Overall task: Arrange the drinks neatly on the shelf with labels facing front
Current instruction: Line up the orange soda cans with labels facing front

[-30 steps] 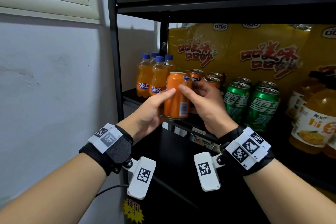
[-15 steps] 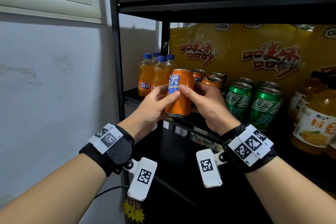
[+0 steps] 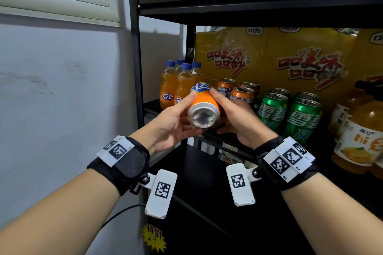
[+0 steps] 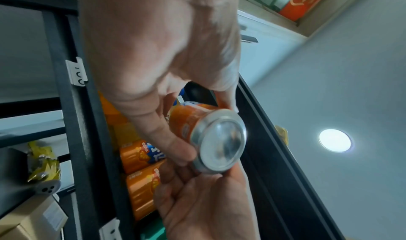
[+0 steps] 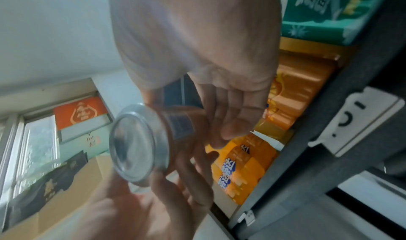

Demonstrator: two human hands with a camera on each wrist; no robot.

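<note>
Black metal shelf unit (image 3: pixel 259 4) against a pale wall (image 3: pixel 62 93), filling the right of the head view. At the back of the middle shelf, big yellow snack packs (image 3: pixel 290 58) with red lettering. In front of these, from left to right: four orange soda bottles (image 3: pixel 165 87) with blue caps, three orange cans (image 3: pixel 241 94) standing upright, four green cans (image 3: pixel 302 116), then larger orange juice bottles (image 3: pixel 360 138) at the right edge (partly cropped, labels blurred).

Out in front of the shelf edge, clear of it, one orange can (image 3: pixel 204 109) tipped over so its silver base faces the camera, blue-and-white logo on the upper side toward the shelf. Held between both hands: left hand (image 3: pixel 172 122) on its left flank, thumb along the top and fingers curled beneath; right hand (image 3: pixel 236 118) on the right flank, fingertip on the upper wall, other fingers wrapped below. Same hold in the wrist views, base rim bright and round (image 4: pixel 219 139), right fingers (image 5: pixel 230 115) partly loose beside the can wall.

Yellow starburst price tag (image 3: pixel 154 238) low on the frame.
</note>
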